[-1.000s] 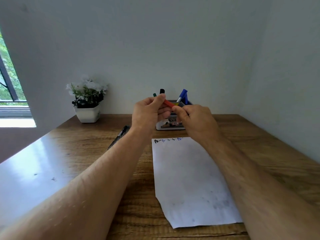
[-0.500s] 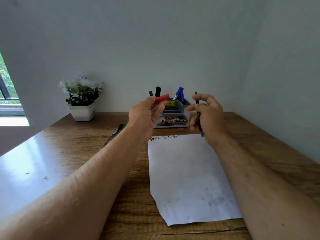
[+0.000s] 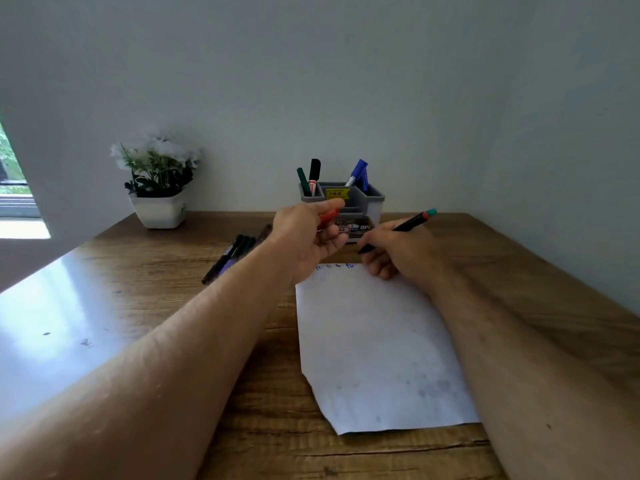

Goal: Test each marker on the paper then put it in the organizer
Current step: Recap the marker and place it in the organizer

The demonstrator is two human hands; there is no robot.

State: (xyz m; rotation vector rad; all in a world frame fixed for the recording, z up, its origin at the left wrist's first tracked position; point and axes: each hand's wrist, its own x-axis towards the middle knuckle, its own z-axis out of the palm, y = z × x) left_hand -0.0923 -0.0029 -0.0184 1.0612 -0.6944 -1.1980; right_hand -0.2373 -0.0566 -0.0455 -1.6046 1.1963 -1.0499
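Observation:
A white sheet of paper [image 3: 374, 341] lies on the wooden desk, with small ink marks along its far edge. My right hand [image 3: 398, 251] grips a black marker with a teal end [image 3: 412, 223], tip down just beyond the paper's far edge. My left hand [image 3: 308, 233] holds the red cap [image 3: 327, 216] above the paper's far left corner. Behind both hands stands the grey organizer [image 3: 372, 199] with green, black and blue markers in it. Several more markers [image 3: 232, 254] lie on the desk to the left.
A white pot of white flowers [image 3: 159, 188] stands at the back left against the wall. A wall closes the desk's right side. The desk's left part reflects light from a window [image 3: 14, 188].
The red cap came off the marker. My right hand turned the marker from upright to a writing grip and lowered it toward the paper's far edge. The left hand dropped a little with the cap.

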